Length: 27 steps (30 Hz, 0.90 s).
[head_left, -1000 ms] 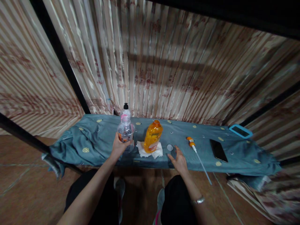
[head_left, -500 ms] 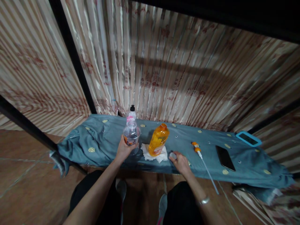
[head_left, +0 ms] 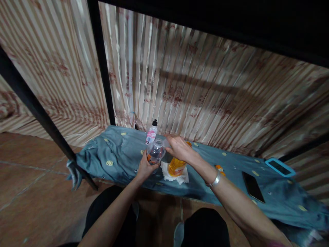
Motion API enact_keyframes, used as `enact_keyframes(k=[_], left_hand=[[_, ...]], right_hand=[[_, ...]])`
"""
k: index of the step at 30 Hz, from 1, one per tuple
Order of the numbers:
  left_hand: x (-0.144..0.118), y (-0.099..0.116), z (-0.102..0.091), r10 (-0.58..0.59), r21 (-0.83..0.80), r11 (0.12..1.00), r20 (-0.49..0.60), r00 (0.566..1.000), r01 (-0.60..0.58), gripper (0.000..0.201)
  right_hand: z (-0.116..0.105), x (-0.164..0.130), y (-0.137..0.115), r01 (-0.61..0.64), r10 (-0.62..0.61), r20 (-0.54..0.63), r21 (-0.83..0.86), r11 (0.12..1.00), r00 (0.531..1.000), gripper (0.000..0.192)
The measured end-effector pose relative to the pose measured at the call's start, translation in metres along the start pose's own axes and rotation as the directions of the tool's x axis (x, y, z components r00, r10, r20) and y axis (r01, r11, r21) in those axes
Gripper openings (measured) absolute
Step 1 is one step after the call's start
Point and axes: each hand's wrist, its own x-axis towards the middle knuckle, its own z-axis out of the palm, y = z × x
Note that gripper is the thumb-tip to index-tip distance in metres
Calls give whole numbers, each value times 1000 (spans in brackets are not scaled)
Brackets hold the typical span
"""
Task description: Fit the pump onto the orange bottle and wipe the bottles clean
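Note:
My left hand [head_left: 147, 168] is wrapped round a clear plastic cup [head_left: 155, 156] with orange and dark print, a wide rim and a narrower round neck on top. Beside that neck, my right hand [head_left: 178, 146] pinches a small translucent lid [head_left: 165, 143]. Partly hidden behind the right hand and wrist, an amber bottle [head_left: 177, 168] stands on a white cloth or tissue [head_left: 168, 177]. Just behind the cup stands a clear bottle [head_left: 151, 133] with a pink label and black cap.
A blue-grey patterned cloth [head_left: 118, 156] covers the low bench. To the right lie an orange pump top [head_left: 219, 169], a black phone [head_left: 253, 187] and a blue-framed device [head_left: 280, 167]. Dark metal posts [head_left: 102, 68] and a pleated curtain [head_left: 180, 92] stand behind.
My right hand has lifted the small lid from the bench and carried it left, up to the cup's neck. My left hand still holds the cup. The view has shifted slightly.

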Motion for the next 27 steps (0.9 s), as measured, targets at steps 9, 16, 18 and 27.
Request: enact_keyframes(k=[9, 16, 18, 27], left_hand=[[0, -1, 2, -1, -76, 997, -11, 1000, 1, 73], [-1, 0, 2, -8, -72, 997, -1, 1000, 8, 75], [-1, 1, 1, -9, -62, 998, 11, 1000, 10, 76], [0, -3, 3, 0, -69, 998, -1, 1000, 0, 76]], right_hand=[[-23, 31, 6, 83, -86, 119, 31, 996, 989, 33], [-28, 44, -7, 216, -215, 237, 21, 976, 947, 35], [-29, 45, -9, 243, -228, 263, -26, 970, 937, 35], [-12, 45, -16, 103, -52, 193, -267, 958, 980, 62]])
